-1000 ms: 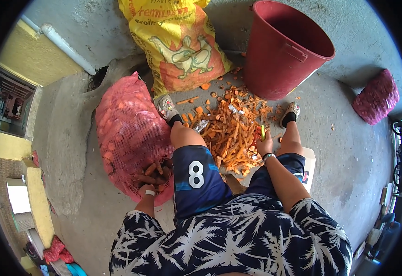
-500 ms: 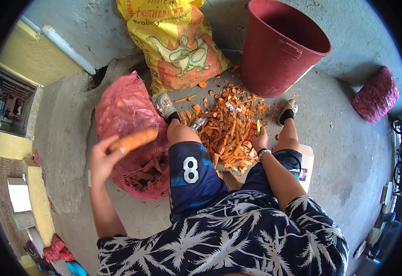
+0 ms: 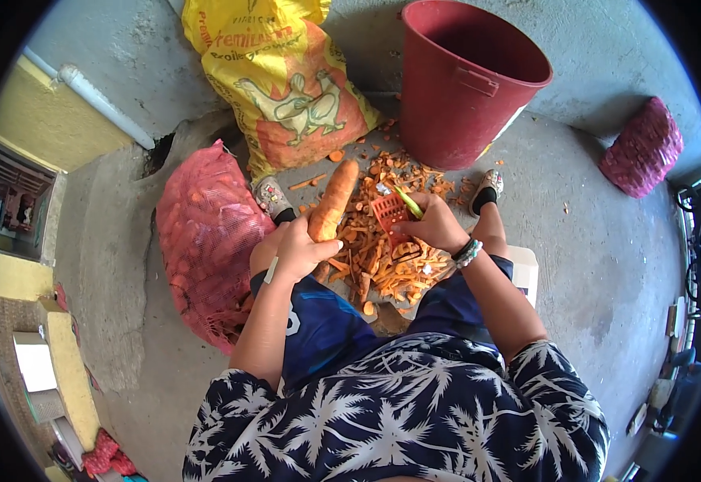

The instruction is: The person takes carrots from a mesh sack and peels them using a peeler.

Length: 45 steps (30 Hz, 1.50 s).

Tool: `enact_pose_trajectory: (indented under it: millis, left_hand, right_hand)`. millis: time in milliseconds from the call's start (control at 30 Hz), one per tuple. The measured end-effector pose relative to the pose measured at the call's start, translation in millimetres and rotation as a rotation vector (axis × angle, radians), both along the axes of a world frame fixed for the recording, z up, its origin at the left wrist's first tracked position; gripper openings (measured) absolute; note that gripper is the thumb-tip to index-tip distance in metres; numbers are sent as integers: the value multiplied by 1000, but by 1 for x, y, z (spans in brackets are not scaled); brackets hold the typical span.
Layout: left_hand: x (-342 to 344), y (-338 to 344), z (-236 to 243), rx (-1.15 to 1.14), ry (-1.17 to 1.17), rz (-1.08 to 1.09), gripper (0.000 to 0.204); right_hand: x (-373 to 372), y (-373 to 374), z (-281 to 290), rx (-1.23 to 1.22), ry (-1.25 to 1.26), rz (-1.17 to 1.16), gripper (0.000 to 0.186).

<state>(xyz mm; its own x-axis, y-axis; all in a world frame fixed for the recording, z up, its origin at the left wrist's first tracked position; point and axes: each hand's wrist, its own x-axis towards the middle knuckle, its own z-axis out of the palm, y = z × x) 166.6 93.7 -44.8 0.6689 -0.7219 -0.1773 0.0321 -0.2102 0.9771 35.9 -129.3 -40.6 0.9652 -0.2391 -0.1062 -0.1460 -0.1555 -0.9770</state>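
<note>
My left hand [image 3: 296, 249] is closed around the lower end of a thick carrot [image 3: 338, 197], which points up and away from me. Across from it, my right hand [image 3: 439, 226] grips a slim green tool [image 3: 408, 202], whose working end I cannot make out. Against its fingers is a red plastic piece with square holes [image 3: 391, 215]; its far side is hidden. Below both hands, orange carrot peelings and pieces [image 3: 403, 269] lie heaped on the floor between my legs.
A pink mesh sack of carrots [image 3: 210, 233] leans by my left leg. Behind the pile stand a yellow feed sack [image 3: 286, 96] and a tall dark red bin [image 3: 455, 104]. A purple mesh sack [image 3: 643, 149] rests by the right wall. A pale box [image 3: 524, 273] sits beside my right thigh.
My left hand has swung right with the carrot, from over the mesh sack to above the pile. My right hand has risen inward with the green tool and red piece. The view has shifted slightly.
</note>
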Motion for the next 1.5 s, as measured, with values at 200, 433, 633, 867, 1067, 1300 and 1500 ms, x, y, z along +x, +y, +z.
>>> enact_pose_trajectory:
  millis: [200,433,633,867,1067,1300,1500]
  left_hand:
    - [-6,-8,4,111,-186,-77,54]
    - [-13,-7,29,81,41,-350,54]
    - [-27,-45,-2,-25,-250,-251,44]
    - [24,-51,-19,-464,338,77,70]
    - [34,-54,-45,-589,797,260,19]
    - [9,-64,-50,-1023,907,446,7]
    - [0,-66,-40,-1040,864,463,5]
  right_hand:
    - [-1,-1,3,-124,7,23,29]
    - [9,2,-10,-225,57,42,28]
    - [23,-40,-187,-863,723,576,39]
    - [-23,-13,-177,-353,645,30,49]
    - [-17,44,-81,312,399,-175,25]
    - [-18,87,-44,571,202,-211,25]
    - [-14,89,-45,607,109,-252,28]
